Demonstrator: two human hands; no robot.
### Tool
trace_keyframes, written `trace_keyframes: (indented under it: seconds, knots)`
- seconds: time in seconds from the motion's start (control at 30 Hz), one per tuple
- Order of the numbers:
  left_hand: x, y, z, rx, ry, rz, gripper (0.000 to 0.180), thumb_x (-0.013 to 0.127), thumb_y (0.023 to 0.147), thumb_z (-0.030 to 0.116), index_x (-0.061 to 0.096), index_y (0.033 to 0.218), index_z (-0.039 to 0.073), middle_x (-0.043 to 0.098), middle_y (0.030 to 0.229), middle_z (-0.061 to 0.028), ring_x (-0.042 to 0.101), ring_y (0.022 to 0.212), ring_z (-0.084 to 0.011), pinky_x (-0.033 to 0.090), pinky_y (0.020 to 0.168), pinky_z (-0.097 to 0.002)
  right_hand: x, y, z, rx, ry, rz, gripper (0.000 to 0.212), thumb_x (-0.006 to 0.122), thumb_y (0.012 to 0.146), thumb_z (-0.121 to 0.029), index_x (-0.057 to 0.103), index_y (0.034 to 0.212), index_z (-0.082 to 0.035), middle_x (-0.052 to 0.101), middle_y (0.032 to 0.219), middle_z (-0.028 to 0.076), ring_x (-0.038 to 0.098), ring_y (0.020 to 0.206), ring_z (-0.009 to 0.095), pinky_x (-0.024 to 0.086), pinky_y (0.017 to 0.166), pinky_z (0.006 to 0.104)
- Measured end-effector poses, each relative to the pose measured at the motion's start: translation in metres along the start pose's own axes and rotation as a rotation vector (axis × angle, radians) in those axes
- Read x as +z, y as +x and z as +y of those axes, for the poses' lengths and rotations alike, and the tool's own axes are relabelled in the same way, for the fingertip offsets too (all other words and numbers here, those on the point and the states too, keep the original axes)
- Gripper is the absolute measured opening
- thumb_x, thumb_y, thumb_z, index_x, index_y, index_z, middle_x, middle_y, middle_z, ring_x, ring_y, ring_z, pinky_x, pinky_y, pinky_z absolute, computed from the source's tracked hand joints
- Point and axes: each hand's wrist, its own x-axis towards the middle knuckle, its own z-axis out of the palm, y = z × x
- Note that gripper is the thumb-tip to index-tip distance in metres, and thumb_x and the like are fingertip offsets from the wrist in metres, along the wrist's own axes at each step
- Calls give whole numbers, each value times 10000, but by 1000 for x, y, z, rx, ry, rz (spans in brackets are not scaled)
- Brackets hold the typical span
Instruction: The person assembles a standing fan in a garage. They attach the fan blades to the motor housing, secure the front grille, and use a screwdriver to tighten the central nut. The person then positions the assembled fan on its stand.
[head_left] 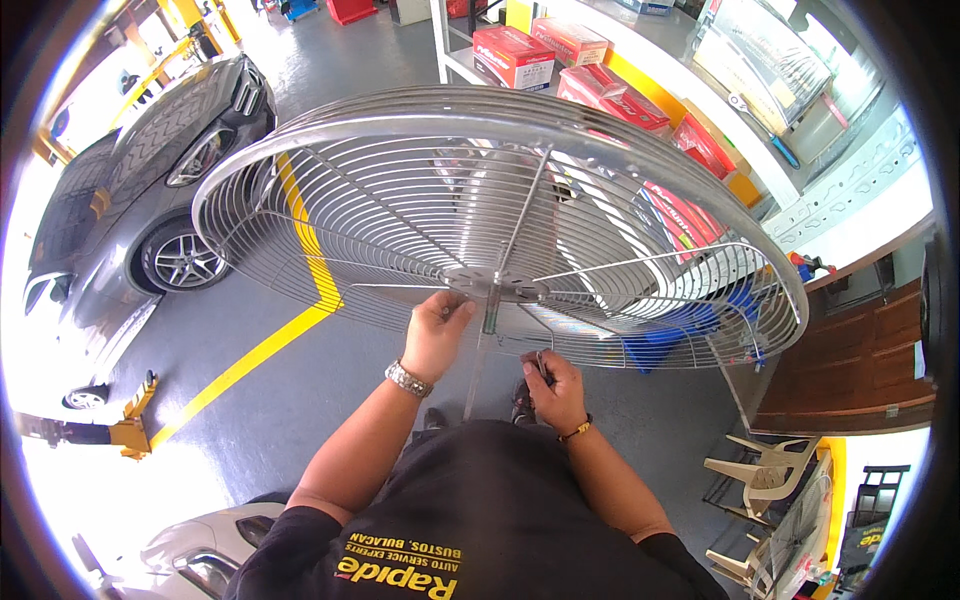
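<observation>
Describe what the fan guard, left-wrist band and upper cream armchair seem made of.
Fan guard: likely steel wire, shiny silver finish; thin rings and spokes catch highlights.
Left-wrist band: probably polished metal; its links glint.
Upper cream armchair: seemingly moulded plastic, smooth; back and arms look like one piece.

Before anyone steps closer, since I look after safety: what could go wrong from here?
The left hand is close to the hub of the wire fan guard, so it might get scraped. The metal wristband on that wrist could snag on the guard. The small metal item in the right hand, held above the floor, might slip and drop.
</observation>
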Motion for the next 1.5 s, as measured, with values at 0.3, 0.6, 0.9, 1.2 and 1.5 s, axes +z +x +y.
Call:
trace_keyframes:
  seconds: [0.3,0.6,0.9,1.2,1.5]
  knots:
    - [8,5,15,-399,-492,-177,165,691,894,170,628,961,34,485,700,57,407,604,-70,373,609,-244,8,11,-12,40,-9,-58,159,661,846,-144,636,910,0,614,773,140,612,662,286,476,608,340]
    - [7,13,6,-424,-568,-181,142,662,904,147,591,967,43,483,728,52,416,628,-76,369,623,-252,12,-3,-13,181,21,-71,148,649,863,-140,632,870,7,589,732,120,594,660,241,464,632,336]
    - [-1,1,-7,-373,-552,-249,77,606,928,115,568,942,50,481,754,37,434,651,-84,392,650,-266,11,-8,-9,4,-40,-8,129,611,910,-115,650,918,8,560,642,16,510,515,74,409,495,248]
    - [-11,-11,-7,-389,-615,-354,194,602,923,131,556,1036,-19,486,705,16,452,649,-104,399,643,-278,21,23,-48,246,248,160,160,638,916,-176,630,957,-22,552,626,-22,466,483,59,365,454,253]
    - [-18,-30,-6,-399,-577,-351,251,610,916,148,545,1052,-53,521,754,-15,470,664,-114,405,637,-275,39,19,-24,239,58,149,217,637,939,-224,637,913,-9,559,670,-6,500,498,57,399,439,224]
